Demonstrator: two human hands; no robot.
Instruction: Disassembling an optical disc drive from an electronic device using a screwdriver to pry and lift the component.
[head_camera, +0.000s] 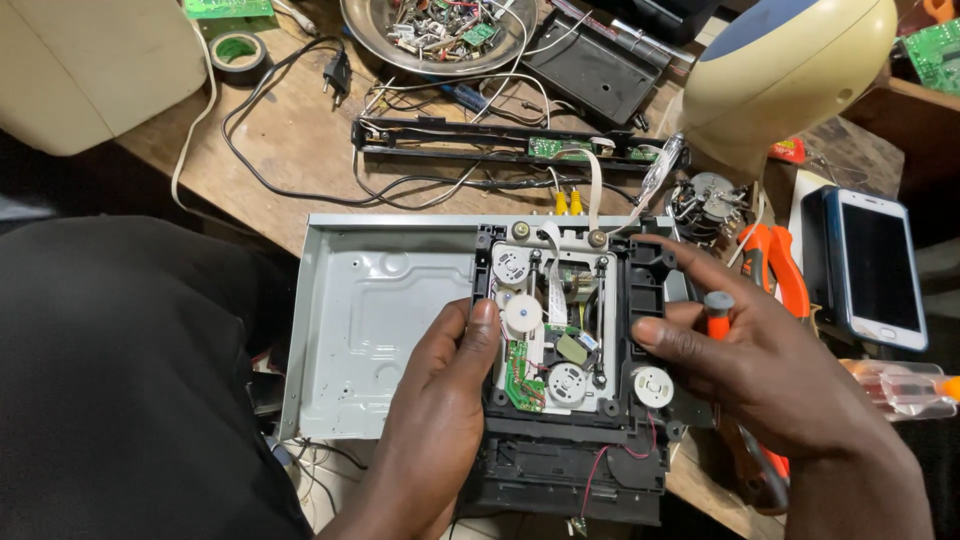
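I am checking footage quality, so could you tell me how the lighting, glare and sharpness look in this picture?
Head view: even, soft light; the disc drive mechanism and both hands, left hand and right hand, are sharp. Mild glare on the grey metal chassis and the phone screen. The cream lamp head is slightly soft; the dark clothing at left lacks detail.

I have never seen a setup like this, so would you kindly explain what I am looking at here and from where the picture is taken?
There is one picture, from a camera on the person's head, looking down at their own bare hands over a cluttered wooden workbench. No machine is doing the work. The left hand grips the left edge of a black disc drive mechanism, opened so its white gears and green circuit board show; it sits on a grey metal chassis. The right hand steadies the mechanism's right side while holding an orange-handled screwdriver. Nearby lie a smartphone, orange pliers, a metal bowl of parts and a roll of tape.
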